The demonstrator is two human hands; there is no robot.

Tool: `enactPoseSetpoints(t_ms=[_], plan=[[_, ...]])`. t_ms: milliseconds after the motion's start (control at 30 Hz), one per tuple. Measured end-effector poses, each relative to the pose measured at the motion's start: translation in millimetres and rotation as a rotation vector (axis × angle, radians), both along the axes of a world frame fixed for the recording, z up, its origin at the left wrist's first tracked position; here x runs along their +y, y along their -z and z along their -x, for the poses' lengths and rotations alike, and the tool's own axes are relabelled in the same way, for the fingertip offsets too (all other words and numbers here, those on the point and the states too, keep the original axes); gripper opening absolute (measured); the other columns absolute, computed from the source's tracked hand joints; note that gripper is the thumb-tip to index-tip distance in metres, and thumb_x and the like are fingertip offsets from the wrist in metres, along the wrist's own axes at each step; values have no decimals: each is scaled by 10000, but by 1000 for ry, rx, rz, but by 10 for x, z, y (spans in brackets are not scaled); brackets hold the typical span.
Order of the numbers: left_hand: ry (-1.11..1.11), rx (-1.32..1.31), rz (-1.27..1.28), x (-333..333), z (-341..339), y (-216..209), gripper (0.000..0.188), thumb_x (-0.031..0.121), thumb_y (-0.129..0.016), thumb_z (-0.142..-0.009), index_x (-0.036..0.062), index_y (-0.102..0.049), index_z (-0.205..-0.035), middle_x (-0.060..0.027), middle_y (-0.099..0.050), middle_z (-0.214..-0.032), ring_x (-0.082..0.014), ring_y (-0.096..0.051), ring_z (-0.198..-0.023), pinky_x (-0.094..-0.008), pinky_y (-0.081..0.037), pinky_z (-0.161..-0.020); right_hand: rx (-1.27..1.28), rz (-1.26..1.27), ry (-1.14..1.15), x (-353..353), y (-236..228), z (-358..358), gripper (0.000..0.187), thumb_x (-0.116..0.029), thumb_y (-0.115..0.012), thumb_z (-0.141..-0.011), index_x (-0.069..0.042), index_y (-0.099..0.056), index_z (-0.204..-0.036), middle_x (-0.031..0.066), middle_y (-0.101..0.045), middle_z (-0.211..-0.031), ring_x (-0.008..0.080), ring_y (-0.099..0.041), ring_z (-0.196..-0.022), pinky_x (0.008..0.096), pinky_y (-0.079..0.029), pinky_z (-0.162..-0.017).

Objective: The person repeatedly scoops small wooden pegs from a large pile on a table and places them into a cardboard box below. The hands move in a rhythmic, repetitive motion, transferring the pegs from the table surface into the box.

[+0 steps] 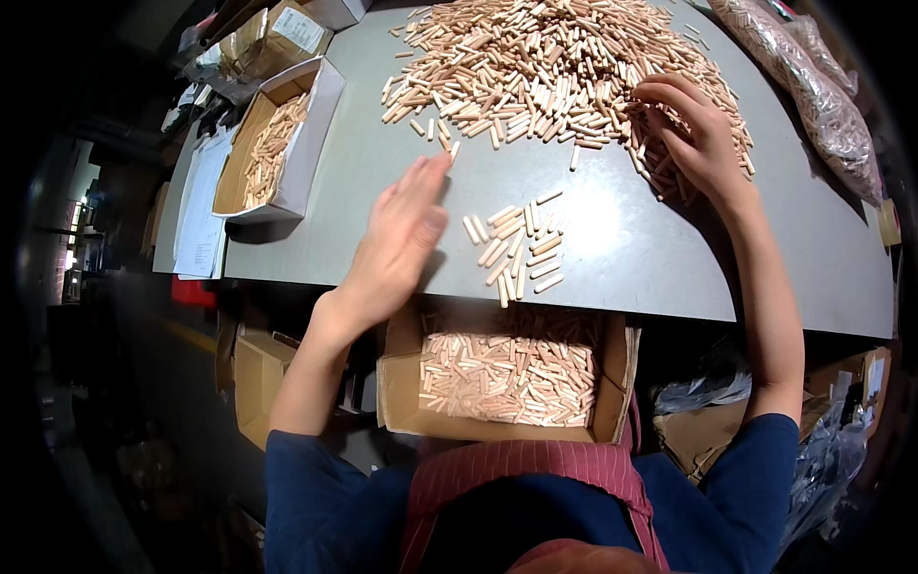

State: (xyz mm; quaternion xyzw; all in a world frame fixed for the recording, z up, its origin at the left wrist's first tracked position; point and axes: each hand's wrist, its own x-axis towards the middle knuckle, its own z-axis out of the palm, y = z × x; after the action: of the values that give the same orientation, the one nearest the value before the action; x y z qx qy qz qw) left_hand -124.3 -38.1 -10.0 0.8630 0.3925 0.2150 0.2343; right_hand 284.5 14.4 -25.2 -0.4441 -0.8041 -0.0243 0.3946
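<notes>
A large heap of short wooden dowel pins [535, 72] covers the far part of the grey table [612, 220]. My right hand [703, 143] rests at the heap's right edge, its fingers curved and apart over the pins there. My left hand [397, 230] is over the table, left of a small loose group of dowel pins [516, 249], with its fingers stretched out. One dowel pin [454, 151] lies right by its fingertips, and no grip on it shows. Below the table's near edge, an open cardboard box [402, 407] contains many dowel pins.
At the left, a long open box [320, 115] has more dowel pins inside, next to paper sheets [203, 206]. A taped carton [258, 48] stands behind it. Filled clear plastic bags [813, 91] lie along the right side. Another cardboard box [258, 378] sits below at the left.
</notes>
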Motion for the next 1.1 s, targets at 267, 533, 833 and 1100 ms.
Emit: enactPoseSetpoints(t_ms=[267,533,833,1100], plan=[[-20,-140,53,-21,21,62,626,434,-352,-1170,-16,-475,-1587,-203,-518,-1614,-364,-395,-1554,-449,-231,-1278,-2,3,-12,20,7,-5,221,-53,-670,-972,-33,-733,-1183,107,-726,-1180,310,-730,-1074,377,-578,-924],[20,-140,63,-14,21,60,600,403,-394,-1160,-21,-493,-1573,-210,-522,-1608,-365,-411,-1540,-460,-269,-1268,37,30,-31,25,16,-10,223,-28,-656,-975,-24,-725,-1187,115,-728,-1157,295,-740,-1051,367,-585,-907],[268,-212,173,-19,-263,54,657,449,-354,-1169,-41,-453,-1596,-218,-495,-1624,-355,-408,-1550,-432,-252,-1286,25,23,-48,9,-18,16,204,-26,-647,-998,-15,-724,-1186,118,-721,-1135,285,-747,-1022,359,-594,-876],[306,-650,775,128,-651,26,709,490,-275,-1172,-59,-453,-1583,-202,-493,-1628,-318,-447,-1531,-414,-297,-1288,19,8,-29,2,-6,-3,188,-23,-644,-1010,0,-717,-1182,112,-719,-1144,264,-749,-978,350,-596,-856]])
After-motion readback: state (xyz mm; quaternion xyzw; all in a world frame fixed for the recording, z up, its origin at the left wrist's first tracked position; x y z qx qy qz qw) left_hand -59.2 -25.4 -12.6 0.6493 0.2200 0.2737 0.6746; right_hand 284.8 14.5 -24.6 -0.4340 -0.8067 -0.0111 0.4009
